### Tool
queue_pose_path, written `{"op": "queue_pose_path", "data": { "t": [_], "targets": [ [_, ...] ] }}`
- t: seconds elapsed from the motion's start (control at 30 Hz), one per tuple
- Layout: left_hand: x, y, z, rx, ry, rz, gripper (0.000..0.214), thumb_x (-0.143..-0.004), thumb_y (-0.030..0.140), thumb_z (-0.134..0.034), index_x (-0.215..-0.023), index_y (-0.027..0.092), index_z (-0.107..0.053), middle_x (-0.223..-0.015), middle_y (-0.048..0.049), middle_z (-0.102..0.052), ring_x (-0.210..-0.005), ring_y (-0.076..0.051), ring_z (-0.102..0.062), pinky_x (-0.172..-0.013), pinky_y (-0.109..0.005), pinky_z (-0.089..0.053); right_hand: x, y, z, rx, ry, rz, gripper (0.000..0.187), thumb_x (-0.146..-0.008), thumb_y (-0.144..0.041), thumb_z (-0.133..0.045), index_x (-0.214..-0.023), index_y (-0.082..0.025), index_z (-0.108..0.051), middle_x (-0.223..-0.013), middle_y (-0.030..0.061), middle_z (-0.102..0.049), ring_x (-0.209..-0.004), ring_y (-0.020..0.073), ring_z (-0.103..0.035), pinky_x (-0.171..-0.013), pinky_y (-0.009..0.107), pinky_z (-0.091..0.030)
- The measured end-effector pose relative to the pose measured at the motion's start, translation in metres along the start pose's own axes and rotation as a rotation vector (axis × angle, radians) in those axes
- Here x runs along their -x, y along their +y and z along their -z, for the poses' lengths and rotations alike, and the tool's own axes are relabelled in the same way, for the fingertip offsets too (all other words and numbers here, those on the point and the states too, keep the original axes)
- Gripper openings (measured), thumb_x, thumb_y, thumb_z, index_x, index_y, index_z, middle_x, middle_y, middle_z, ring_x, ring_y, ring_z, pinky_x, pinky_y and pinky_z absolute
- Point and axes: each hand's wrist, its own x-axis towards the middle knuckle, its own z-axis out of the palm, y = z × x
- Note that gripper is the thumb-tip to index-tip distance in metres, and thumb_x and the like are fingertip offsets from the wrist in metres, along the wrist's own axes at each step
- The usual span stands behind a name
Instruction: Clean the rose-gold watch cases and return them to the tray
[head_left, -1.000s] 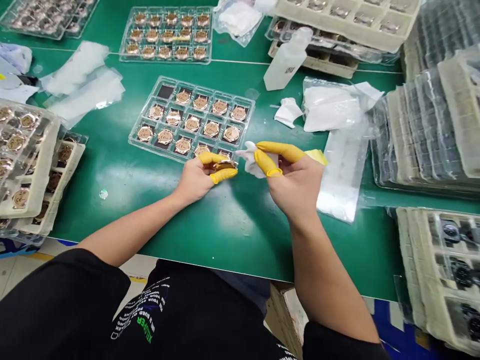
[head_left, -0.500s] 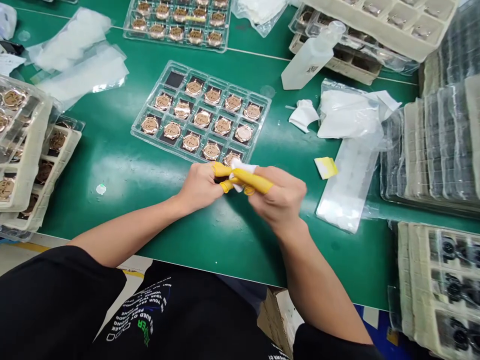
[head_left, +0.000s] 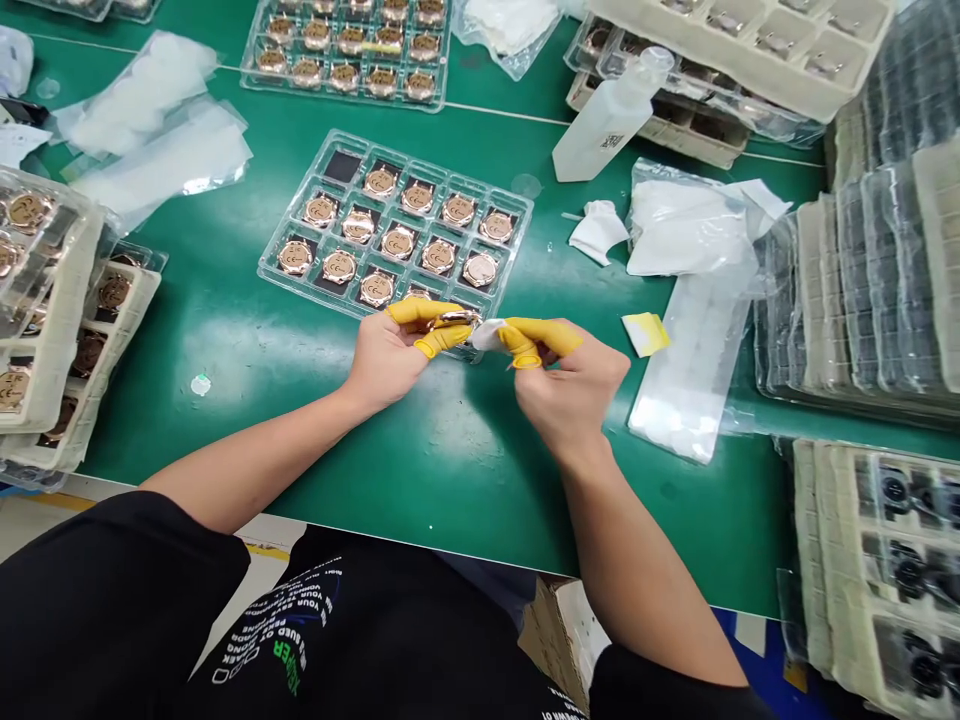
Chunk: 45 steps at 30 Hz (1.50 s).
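Note:
My left hand (head_left: pixel 390 352), with yellow finger cots, pinches a rose-gold watch case (head_left: pixel 454 320) just in front of a clear tray (head_left: pixel 300 225) that holds several more such cases. My right hand (head_left: pixel 570 385), also in yellow cots, pinches a small white wipe (head_left: pixel 486 335) and presses it against the side of the held case. Both hands hover over the green mat (head_left: pixel 247 340), close to the tray's near edge.
Another filled clear tray (head_left: pixel 349 50) lies further back. Stacked trays stand at the left (head_left: pixel 52 300) and right (head_left: pixel 870 280). A white bottle (head_left: pixel 611 118), wipe bags (head_left: pixel 697 220) and a yellow cot (head_left: pixel 646 334) lie on the right.
The hands have drawn slightly apart since half a second ago, so the case shows between the left fingers. A second ago the right hand was lifted clear with the wipe.

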Motion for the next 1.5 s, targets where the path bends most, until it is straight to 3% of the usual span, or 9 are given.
{"op": "queue_pose_path", "data": {
  "t": [0.13,0.3,0.43,0.57,0.73,0.9,1.03,1.37,1.5],
  "targets": [
    [-0.001,-0.003,0.002,-0.007,-0.109,0.041,0.046,-0.067,0.051,-0.097,-0.097,0.019,-0.082,-0.1,-0.0056,-0.082,-0.097,-0.022,-0.078,-0.094,-0.037,-0.063,0.004,-0.003,-0.003,-0.268,-0.011,-0.103,0.013,-0.09,-0.022,-0.071,-0.093,-0.024,-0.083,-0.075,-0.0007,-0.077,-0.057,0.0133,-0.068,-0.054,0.027,-0.053],
    [0.009,-0.003,0.008,-0.377,-0.175,-0.241,0.018,-0.084,0.024,-0.079,-0.101,0.022,-0.085,-0.1,-0.0044,-0.083,-0.091,-0.018,-0.077,-0.085,-0.031,-0.061,0.009,-0.009,-0.008,-0.079,0.026,0.219,0.03,-0.088,-0.008,-0.061,-0.099,-0.026,-0.083,-0.084,0.0014,-0.08,-0.07,0.0148,-0.075,-0.06,0.025,-0.056],
    [0.013,0.005,0.011,-0.634,-0.168,-0.404,0.023,-0.083,0.013,-0.072,-0.097,0.024,-0.087,-0.091,-0.0019,-0.084,-0.081,-0.016,-0.076,-0.076,-0.028,-0.058,0.008,-0.003,-0.006,0.114,0.007,0.371,0.035,-0.082,-0.003,-0.057,-0.096,-0.023,-0.081,-0.079,0.0013,-0.08,-0.063,0.0131,-0.072,-0.056,0.024,-0.049],
    [0.009,0.003,0.009,-0.412,-0.1,-0.234,0.021,-0.082,0.025,-0.083,-0.103,0.023,-0.086,-0.099,-0.0046,-0.084,-0.086,-0.018,-0.078,-0.081,-0.031,-0.063,0.003,0.009,-0.001,0.332,-0.026,0.247,0.031,-0.076,-0.004,-0.058,-0.088,-0.021,-0.081,-0.077,0.002,-0.079,-0.063,0.0149,-0.071,-0.053,0.026,-0.042],
    [0.0,-0.006,0.007,-0.1,-0.084,-0.162,0.03,-0.075,0.043,-0.093,-0.098,0.025,-0.085,-0.098,-0.0037,-0.082,-0.094,-0.018,-0.077,-0.089,-0.033,-0.064,0.001,0.012,-0.002,-0.213,0.011,-0.058,0.015,-0.088,-0.02,-0.069,-0.092,-0.024,-0.083,-0.078,-0.0007,-0.078,-0.056,0.0125,-0.067,-0.054,0.025,-0.052],
    [0.007,0.002,0.011,-0.419,-0.119,-0.236,0.016,-0.08,0.032,-0.086,-0.096,0.026,-0.087,-0.094,-0.0031,-0.082,-0.086,-0.017,-0.074,-0.083,-0.032,-0.06,0.009,0.001,-0.008,-0.165,-0.021,0.181,0.028,-0.088,-0.01,-0.064,-0.101,-0.025,-0.084,-0.092,0.0022,-0.083,-0.078,0.0157,-0.079,-0.064,0.025,-0.058],
    [0.015,0.012,0.014,-0.702,-0.127,-0.268,0.02,-0.081,0.02,-0.078,-0.096,0.027,-0.088,-0.084,-0.001,-0.083,-0.074,-0.017,-0.071,-0.072,-0.03,-0.055,0.015,0.002,-0.01,0.093,-0.026,0.317,0.03,-0.087,-0.011,-0.06,-0.097,-0.025,-0.084,-0.09,0.0036,-0.084,-0.07,0.0147,-0.076,-0.057,0.025,-0.054],
    [0.021,0.005,0.002,-0.239,0.002,-0.031,0.025,-0.077,0.034,-0.088,-0.099,0.023,-0.087,-0.104,-0.0045,-0.085,-0.094,-0.022,-0.08,-0.091,-0.035,-0.066,0.01,-0.012,-0.01,-0.069,-0.029,-0.021,0.018,-0.093,-0.027,-0.065,-0.094,-0.024,-0.083,-0.075,0.0017,-0.079,-0.06,0.014,-0.07,-0.056,0.026,-0.053],
    [0.019,0.008,-0.001,-0.127,0.03,0.003,0.032,-0.069,0.041,-0.096,-0.093,0.021,-0.086,-0.103,-0.0053,-0.085,-0.097,-0.023,-0.08,-0.097,-0.038,-0.066,0.008,-0.01,-0.009,0.021,-0.04,0.069,0.02,-0.092,-0.021,-0.061,-0.09,-0.022,-0.081,-0.074,0.0021,-0.077,-0.059,0.0125,-0.067,-0.054,0.025,-0.046]
  ]
}}
